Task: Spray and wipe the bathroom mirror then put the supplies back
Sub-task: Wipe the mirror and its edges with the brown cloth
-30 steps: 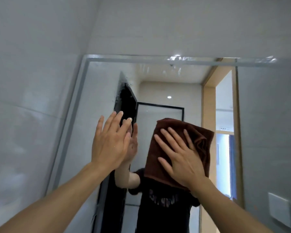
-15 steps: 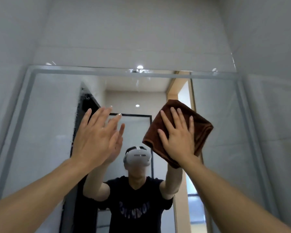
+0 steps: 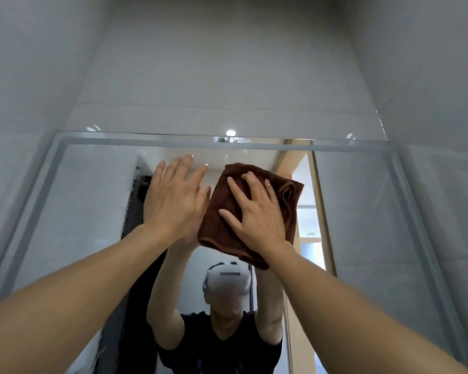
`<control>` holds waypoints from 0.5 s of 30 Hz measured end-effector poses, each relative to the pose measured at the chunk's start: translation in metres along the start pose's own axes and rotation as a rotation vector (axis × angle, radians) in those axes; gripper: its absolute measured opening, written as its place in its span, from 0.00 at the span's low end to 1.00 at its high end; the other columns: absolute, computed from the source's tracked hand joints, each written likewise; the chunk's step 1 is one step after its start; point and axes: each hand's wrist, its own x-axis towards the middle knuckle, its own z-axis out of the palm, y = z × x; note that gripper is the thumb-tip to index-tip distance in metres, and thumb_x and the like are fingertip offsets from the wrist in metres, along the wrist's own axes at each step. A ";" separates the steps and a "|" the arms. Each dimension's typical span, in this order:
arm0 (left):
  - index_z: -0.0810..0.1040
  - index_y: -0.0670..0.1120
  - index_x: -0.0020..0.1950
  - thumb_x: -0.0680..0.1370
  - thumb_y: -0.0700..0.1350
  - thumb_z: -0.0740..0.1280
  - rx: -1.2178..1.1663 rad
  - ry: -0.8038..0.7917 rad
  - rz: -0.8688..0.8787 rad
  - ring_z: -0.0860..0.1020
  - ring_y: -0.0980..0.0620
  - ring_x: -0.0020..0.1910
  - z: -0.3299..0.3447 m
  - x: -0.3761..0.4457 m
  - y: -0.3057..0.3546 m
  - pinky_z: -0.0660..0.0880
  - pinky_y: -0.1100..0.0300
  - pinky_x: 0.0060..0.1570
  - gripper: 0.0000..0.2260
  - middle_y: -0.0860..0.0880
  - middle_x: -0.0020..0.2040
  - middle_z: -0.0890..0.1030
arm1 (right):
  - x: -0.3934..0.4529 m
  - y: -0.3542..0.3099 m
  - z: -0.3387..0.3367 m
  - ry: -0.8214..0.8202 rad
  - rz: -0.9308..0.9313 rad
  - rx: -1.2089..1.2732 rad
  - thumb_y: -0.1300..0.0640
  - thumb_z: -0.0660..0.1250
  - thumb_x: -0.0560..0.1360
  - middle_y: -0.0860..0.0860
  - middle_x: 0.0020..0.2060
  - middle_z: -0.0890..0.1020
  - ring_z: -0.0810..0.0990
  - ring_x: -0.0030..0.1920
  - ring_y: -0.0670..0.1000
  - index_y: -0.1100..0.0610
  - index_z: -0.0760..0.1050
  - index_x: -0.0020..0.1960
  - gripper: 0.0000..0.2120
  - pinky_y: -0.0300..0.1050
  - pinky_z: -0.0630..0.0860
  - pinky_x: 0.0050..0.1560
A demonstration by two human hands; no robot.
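While the right hand (image 3: 257,211) presses a folded dark-brown terry cloth (image 3: 222,211) flat against the upper part of the large frameless wall mirror (image 3: 362,211), its fingers lie spread and straight over the fabric. The left hand (image 3: 173,201) rests just beside it, fingers extended, holding nothing, palm toward the glass.

The cloth (image 3: 229,211) is dark brown, the mirror (image 3: 362,211) has a silver-grey frame, the wall tiles (image 3: 227,63) are pale grey, and the reflected shirt (image 3: 227,352) is black.
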 end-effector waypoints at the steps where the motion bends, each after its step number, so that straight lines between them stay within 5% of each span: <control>1: 0.72 0.50 0.72 0.81 0.55 0.51 0.013 -0.002 0.017 0.67 0.44 0.74 0.002 0.003 0.004 0.56 0.43 0.77 0.23 0.43 0.74 0.70 | 0.006 0.019 -0.006 -0.001 0.030 -0.031 0.33 0.50 0.78 0.55 0.78 0.60 0.55 0.79 0.53 0.47 0.58 0.80 0.34 0.56 0.48 0.80; 7: 0.70 0.52 0.74 0.82 0.57 0.48 0.048 -0.007 0.091 0.64 0.46 0.77 0.002 0.004 -0.013 0.52 0.47 0.78 0.24 0.46 0.76 0.68 | 0.049 0.078 -0.022 -0.026 0.221 -0.090 0.36 0.48 0.80 0.54 0.81 0.53 0.48 0.81 0.52 0.44 0.52 0.81 0.31 0.56 0.42 0.80; 15: 0.73 0.50 0.72 0.80 0.55 0.53 0.064 0.015 0.001 0.67 0.43 0.74 -0.015 0.007 -0.078 0.57 0.44 0.75 0.23 0.44 0.74 0.71 | 0.120 -0.007 -0.006 -0.113 0.167 -0.046 0.43 0.49 0.82 0.50 0.82 0.46 0.41 0.81 0.50 0.48 0.47 0.82 0.31 0.60 0.37 0.78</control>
